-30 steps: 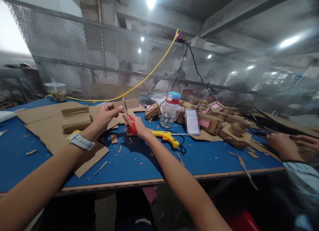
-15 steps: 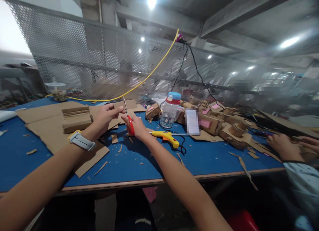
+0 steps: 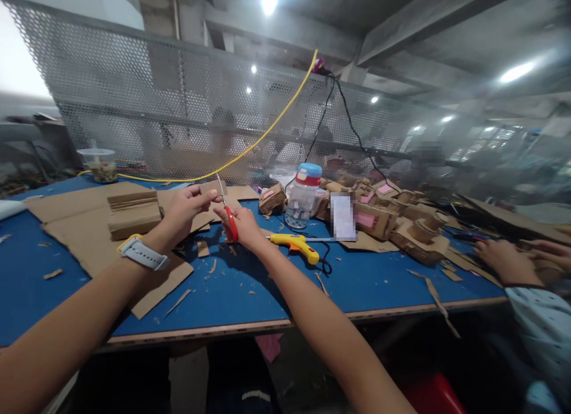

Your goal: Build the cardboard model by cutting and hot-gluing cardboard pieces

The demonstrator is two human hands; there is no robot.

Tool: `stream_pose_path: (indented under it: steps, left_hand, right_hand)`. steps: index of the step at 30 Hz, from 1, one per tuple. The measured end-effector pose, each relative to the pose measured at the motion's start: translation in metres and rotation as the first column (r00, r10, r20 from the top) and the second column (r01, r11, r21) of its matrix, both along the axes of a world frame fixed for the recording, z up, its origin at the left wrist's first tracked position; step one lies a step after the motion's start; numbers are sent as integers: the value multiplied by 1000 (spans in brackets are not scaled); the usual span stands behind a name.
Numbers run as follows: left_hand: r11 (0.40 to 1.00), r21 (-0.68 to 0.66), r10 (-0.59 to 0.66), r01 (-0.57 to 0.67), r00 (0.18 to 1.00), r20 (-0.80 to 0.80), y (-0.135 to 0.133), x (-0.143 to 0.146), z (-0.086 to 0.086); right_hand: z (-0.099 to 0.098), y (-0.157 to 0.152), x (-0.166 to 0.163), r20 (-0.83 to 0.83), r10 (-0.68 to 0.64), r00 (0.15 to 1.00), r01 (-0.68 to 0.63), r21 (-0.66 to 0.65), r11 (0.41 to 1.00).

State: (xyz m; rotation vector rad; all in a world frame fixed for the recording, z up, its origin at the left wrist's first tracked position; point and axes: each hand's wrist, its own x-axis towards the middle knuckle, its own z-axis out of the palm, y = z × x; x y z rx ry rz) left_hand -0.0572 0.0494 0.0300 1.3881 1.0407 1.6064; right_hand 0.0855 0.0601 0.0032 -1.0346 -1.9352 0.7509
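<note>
My right hand (image 3: 245,228) is closed around a pair of red-handled scissors (image 3: 231,222), with the metal blades pointing up and away from me. Beside the blades, the fingers of my left hand (image 3: 190,209) are pinched together; whatever they hold is too small to make out. Both hands are raised over the blue table (image 3: 250,301). Under and behind my left hand lie flat cardboard sheets (image 3: 80,212) and a folded cardboard piece (image 3: 134,215). A yellow glue gun (image 3: 297,246) lies just right of my right hand.
A clear bottle with a blue lid (image 3: 303,197) stands behind the glue gun, near a pile of cardboard models (image 3: 379,218). Cardboard scraps (image 3: 203,248) litter the table. A lidded cup (image 3: 102,165) stands far left. At right, another person's hand (image 3: 508,262) works on cardboard.
The view has shifted very slightly. My hands and the scissors keep nearly the same pose, close together. The other person's hands have barely moved.
</note>
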Motion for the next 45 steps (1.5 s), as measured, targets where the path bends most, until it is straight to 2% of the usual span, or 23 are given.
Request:
stream_pose_path:
  steps: [3,8,12,20,30,40,45]
  left_hand:
    - [1000,-4,-1,1,1000,12,1,-1,0]
    - [1000,-7,-2,2,1000,6,1,-2,1]
    - [1000,-9,-6,6,1000,-1,1,-2,1]
    - [1000,13,-25,25,1000,-3,-1,1,3]
    - [1000,9,-12,13,999,-35,-2,2,5]
    - [1000,8,8,-8,1000,-23,-6,3,6]
    - [1000,18,8,-8,1000,-29,-7,5,6]
  right_hand:
    - [-3,3,0,-26,12,1000,-12,-12,1000]
    - [-8,7,0,-100,77,992,-90,-126,988]
    - [-7,8,1,-120,99,988,-118,-160,980]
    - [-4,4,2,-139,93,986,-115,-154,981]
    - [-7,9,0,-102,74,992,-75,-3,997]
    - [0,2,1,-54,32,998,-31,14,999]
    - [-2,2,0,-59,10,998,-9,9,1000]
